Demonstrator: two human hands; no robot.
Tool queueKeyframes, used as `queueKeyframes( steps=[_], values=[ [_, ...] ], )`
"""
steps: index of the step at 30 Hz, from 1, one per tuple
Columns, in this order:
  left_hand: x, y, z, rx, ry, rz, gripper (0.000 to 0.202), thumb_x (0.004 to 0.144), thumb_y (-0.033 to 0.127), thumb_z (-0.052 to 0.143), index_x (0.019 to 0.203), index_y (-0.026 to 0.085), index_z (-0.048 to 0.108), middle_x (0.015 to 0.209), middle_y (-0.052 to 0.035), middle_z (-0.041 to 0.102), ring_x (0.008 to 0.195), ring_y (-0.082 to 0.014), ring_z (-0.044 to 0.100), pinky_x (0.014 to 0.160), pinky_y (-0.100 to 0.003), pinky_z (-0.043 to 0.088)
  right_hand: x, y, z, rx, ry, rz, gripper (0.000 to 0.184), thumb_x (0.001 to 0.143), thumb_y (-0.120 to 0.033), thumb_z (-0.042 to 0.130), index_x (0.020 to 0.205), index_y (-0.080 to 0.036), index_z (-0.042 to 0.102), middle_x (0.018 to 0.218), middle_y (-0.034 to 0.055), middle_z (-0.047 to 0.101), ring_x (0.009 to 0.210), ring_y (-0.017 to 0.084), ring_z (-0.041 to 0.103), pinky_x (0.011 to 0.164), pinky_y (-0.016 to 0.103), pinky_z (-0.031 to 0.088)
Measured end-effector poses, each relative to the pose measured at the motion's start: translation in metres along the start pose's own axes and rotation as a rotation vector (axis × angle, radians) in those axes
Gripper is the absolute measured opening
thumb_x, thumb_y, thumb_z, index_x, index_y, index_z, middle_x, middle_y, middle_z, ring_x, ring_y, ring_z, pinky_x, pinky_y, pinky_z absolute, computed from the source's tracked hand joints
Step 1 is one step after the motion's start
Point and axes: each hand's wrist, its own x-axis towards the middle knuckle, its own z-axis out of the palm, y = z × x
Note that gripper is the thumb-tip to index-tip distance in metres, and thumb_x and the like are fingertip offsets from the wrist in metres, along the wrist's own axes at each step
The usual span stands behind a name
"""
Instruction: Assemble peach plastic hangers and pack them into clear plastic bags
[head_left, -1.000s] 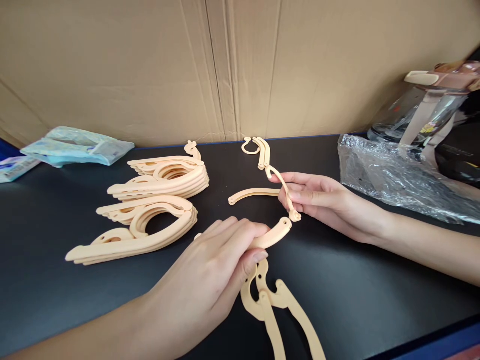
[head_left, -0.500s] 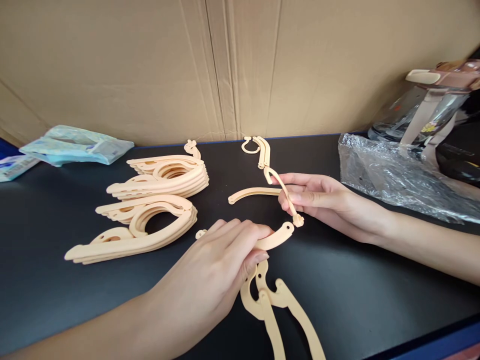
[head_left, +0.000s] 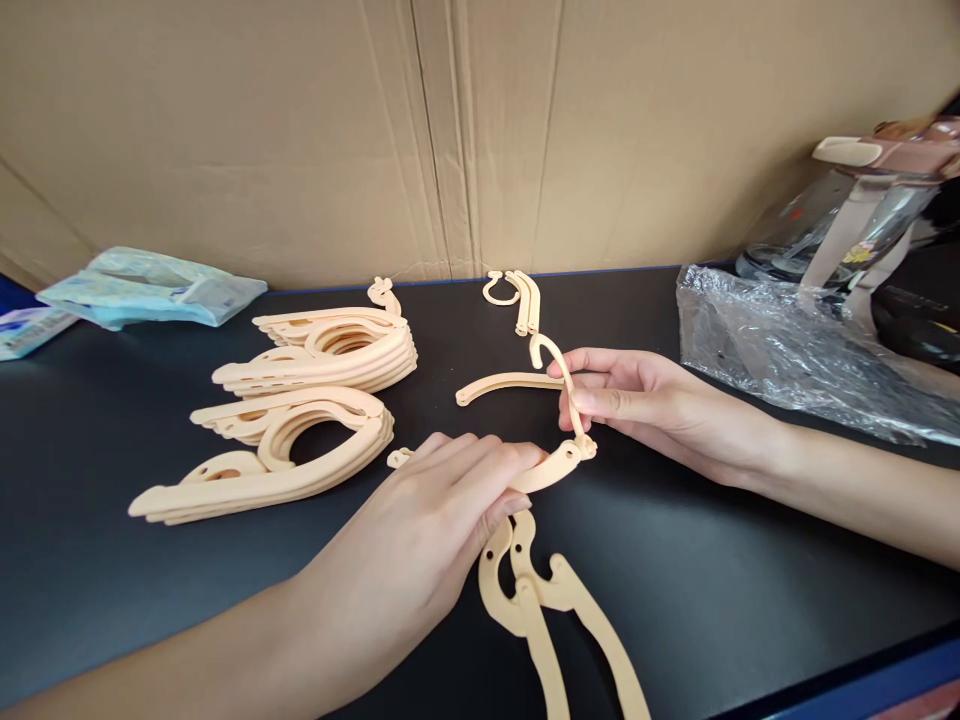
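- Your left hand (head_left: 420, 530) grips a cream curved plastic arm (head_left: 546, 474), its holed tip jutting beyond your fingers, presumably to leave that end exposed.
- Your right hand (head_left: 645, 408) pinches a slim cream plastic hook (head_left: 568, 385) mid-stem, apparently to steer its knobbed foot, which seems to meet that tip.
- Flat cream plastic pieces with long legs (head_left: 541, 640) lie just below your left thumb, perhaps for easy reach.

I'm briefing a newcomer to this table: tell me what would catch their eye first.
Probably the two stacks of curved cream pieces, on the left of the black table. Next, near the middle, the left hand grips a curved arm whose end lies at the base of the hook in the right hand. Farther right, crumpled clear plastic lies in front of a bottle with a pinkish top.
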Motion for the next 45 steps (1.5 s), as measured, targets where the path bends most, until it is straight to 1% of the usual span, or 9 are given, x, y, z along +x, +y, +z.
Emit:
queueKeyframes(
  steps=[3, 8, 16, 21, 27, 31, 35, 41, 45],
  values=[
    [-0.001, 0.000, 0.000, 0.049, 0.018, 0.032, 0.031, 0.101, 0.008, 0.037, 0.126, 0.025, 0.045, 0.097, 0.0022, 0.068, 0.077, -0.0155, 0.060, 0.069, -0.029, 0.042, 0.000, 0.001, 0.001, -0.012, 0.024, -0.005, 0.023, 0.086, -0.033, 0.074, 0.101, -0.018, 0.063, 0.080, 0.0001, 0.067, 0.077, 0.012, 0.057, 0.077, 0.028, 0.043],
    [-0.003, -0.001, 0.004, 0.101, 0.042, 0.064, 0.047, 0.097, 0.002, 0.038, 0.139, 0.022, 0.041, 0.082, 0.0034, 0.061, 0.070, -0.0148, 0.057, 0.064, -0.029, 0.039, 0.001, 0.002, 0.003, -0.032, 0.093, -0.011, 0.028, 0.083, -0.035, 0.077, 0.101, -0.018, 0.062, 0.078, -0.0014, 0.065, 0.072, 0.011, 0.056, 0.075, 0.029, 0.044],
    [-0.007, -0.001, 0.006, 0.236, 0.059, 0.085, 0.055, 0.090, -0.004, 0.039, 0.140, 0.018, 0.041, 0.096, -0.0011, 0.068, 0.073, -0.0167, 0.062, 0.061, -0.031, 0.040, 0.002, 0.003, 0.004, -0.042, 0.148, -0.033, 0.030, 0.081, -0.036, 0.078, 0.099, -0.019, 0.062, 0.076, -0.0011, 0.066, 0.070, 0.012, 0.056, 0.074, 0.030, 0.043],
    [-0.008, -0.002, 0.007, 0.232, 0.072, 0.087, 0.051, 0.092, 0.000, 0.041, 0.140, 0.018, 0.041, 0.096, -0.0009, 0.067, 0.076, -0.0174, 0.062, 0.063, -0.031, 0.041, 0.000, 0.004, 0.004, -0.027, 0.131, -0.045, 0.028, 0.082, -0.034, 0.077, 0.100, -0.018, 0.061, 0.076, -0.0015, 0.067, 0.071, 0.012, 0.056, 0.076, 0.030, 0.042],
    [-0.003, -0.002, 0.008, 0.218, 0.078, 0.090, 0.051, 0.090, -0.004, 0.039, 0.138, 0.015, 0.043, 0.081, 0.0020, 0.058, 0.067, -0.0149, 0.053, 0.059, -0.029, 0.038, -0.001, 0.006, 0.004, -0.031, 0.129, -0.058, 0.027, 0.084, -0.034, 0.076, 0.099, -0.019, 0.060, 0.075, -0.0023, 0.066, 0.072, 0.012, 0.055, 0.076, 0.030, 0.041],
    [-0.002, -0.002, 0.009, 0.239, 0.080, 0.096, 0.052, 0.089, -0.004, 0.041, 0.138, 0.015, 0.045, 0.079, 0.0024, 0.055, 0.063, -0.0147, 0.050, 0.056, -0.029, 0.035, 0.000, 0.006, 0.005, -0.025, 0.131, -0.073, 0.026, 0.085, -0.033, 0.075, 0.099, -0.018, 0.059, 0.075, -0.0022, 0.066, 0.072, 0.012, 0.055, 0.077, 0.030, 0.041],
    [-0.003, -0.002, 0.007, 0.277, 0.071, 0.100, 0.048, 0.090, -0.003, 0.042, 0.135, 0.012, 0.048, 0.076, 0.0027, 0.056, 0.061, -0.0151, 0.053, 0.054, -0.029, 0.037, 0.001, 0.006, 0.007, -0.042, 0.148, -0.077, 0.027, 0.084, -0.033, 0.076, 0.098, -0.018, 0.059, 0.075, -0.0019, 0.066, 0.071, 0.011, 0.055, 0.074, 0.028, 0.041],
    [0.003, -0.004, 0.004, 0.325, 0.133, 0.115, 0.039, 0.095, 0.000, 0.040, 0.131, 0.010, 0.051, 0.081, 0.0004, 0.065, 0.065, -0.0160, 0.061, 0.057, -0.028, 0.044, 0.002, 0.008, 0.013, -0.122, 0.119, -0.072, 0.021, 0.084, -0.025, 0.075, 0.087, -0.019, 0.055, 0.077, -0.0023, 0.060, 0.078, 0.012, 0.054, 0.072, 0.026, 0.040],
    [0.005, -0.004, 0.006, 0.301, 0.177, 0.092, 0.031, 0.099, 0.008, 0.040, 0.128, 0.011, 0.052, 0.082, -0.0003, 0.066, 0.067, -0.0160, 0.063, 0.057, -0.028, 0.044, 0.001, 0.009, 0.010, -0.080, 0.170, -0.106, 0.016, 0.089, -0.026, 0.069, 0.095, -0.019, 0.055, 0.082, -0.0021, 0.060, 0.077, 0.011, 0.050, 0.076, 0.026, 0.040]
  ],
)
